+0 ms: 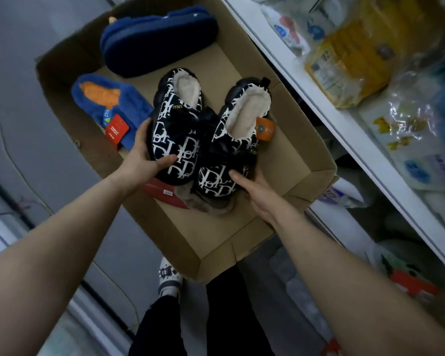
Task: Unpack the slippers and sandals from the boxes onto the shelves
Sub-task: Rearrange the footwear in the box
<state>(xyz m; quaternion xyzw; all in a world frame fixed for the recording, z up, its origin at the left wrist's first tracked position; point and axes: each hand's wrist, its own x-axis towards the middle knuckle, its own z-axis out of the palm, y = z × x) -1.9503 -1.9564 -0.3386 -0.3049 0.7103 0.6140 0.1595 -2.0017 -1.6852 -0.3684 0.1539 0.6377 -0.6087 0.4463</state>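
The left hand (144,152) grips the toe end of one black slipper with white lettering (176,127), thumb curled over the top and fingers wrapped round its outer side. The right hand (252,187) holds the toe of the matching slipper (231,150), thumb on the upper; its fingers go underneath and are hidden. The two slippers sit side by side, touching, heels pointing away from the person, with cream fleece lining and a dark bow across each. They are over the middle of the cardboard box (242,242), though whether they rest on its floor or are lifted clear is hard to judge from this angle.

The white shelving (293,73) runs along the box's right edge, loaded with packets in clear and yellow plastic. In the box's far corner lies a navy fuzzy slipper pair (159,39), sole outward. Against the left wall lies a bright blue furry slipper (108,98) with an orange lining, carrying a red tag (117,129). Beneath the held pair, toward the near edge, a grey-brown furry slipper (206,201) and a red card (165,192) peek out. An orange tag (265,129) hangs on the right-hand slipper's collar.
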